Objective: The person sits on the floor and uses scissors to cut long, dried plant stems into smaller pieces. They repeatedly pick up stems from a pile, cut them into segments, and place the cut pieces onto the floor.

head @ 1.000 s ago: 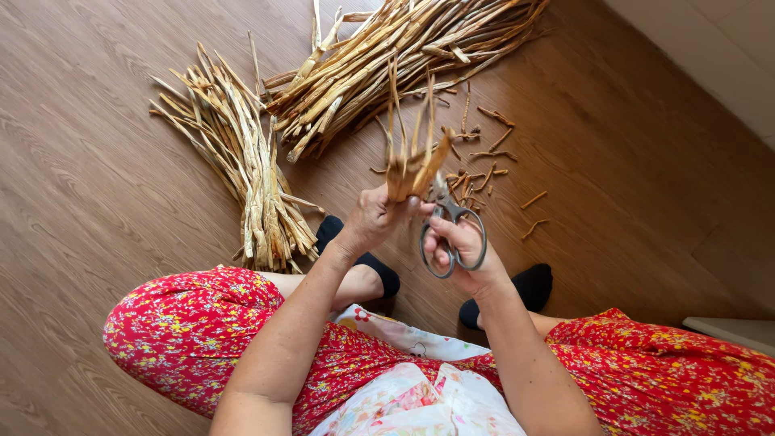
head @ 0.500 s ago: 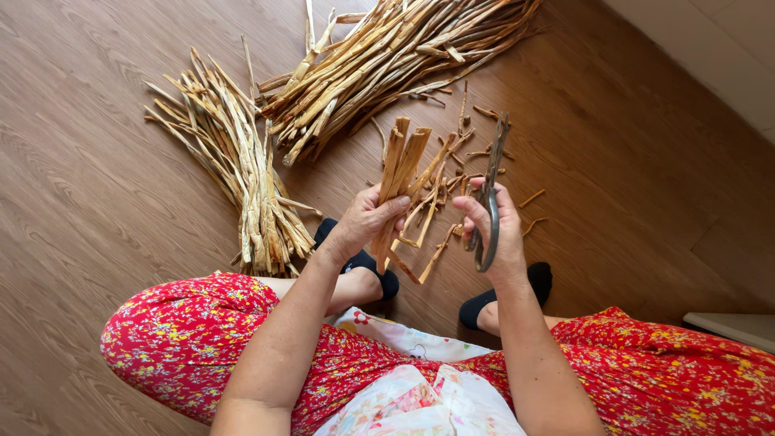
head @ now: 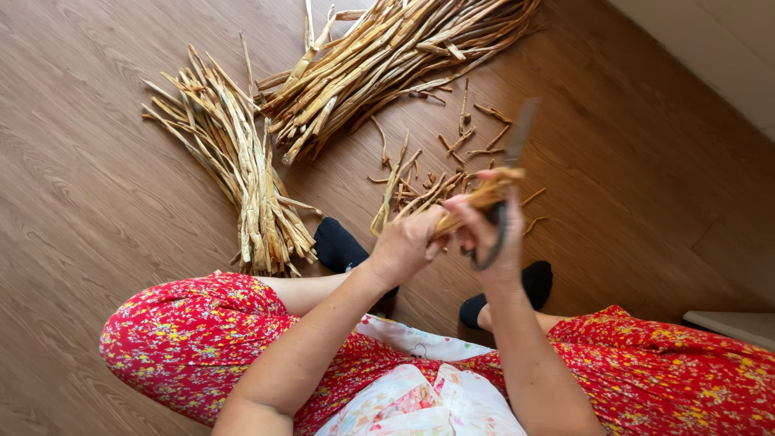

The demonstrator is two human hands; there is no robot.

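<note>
Since the earlier frame, the left hand (head: 408, 242) had tipped its gripped dried strips (head: 476, 198) sideways toward the right hand (head: 488, 230), which clutched blurred scissors (head: 504, 190). Two stalk bundles (head: 242, 178) and scraps (head: 460, 145) lay beyond.

scissors (head: 507, 187): blurred by motion, blades smeared, handles partly behind right hand (head: 488, 234)
strips (head: 476, 198): lower ends hidden inside left hand (head: 408, 242)
far bundle (head: 387, 56): cut off at top edge

A short bundle of dry, tan stalks (head: 476, 202) lies tilted, tips toward two o'clock. Grey scissors (head: 504, 190) stand nearly upright at its three o'clock side, blades blurred, pointing to one o'clock.
</note>
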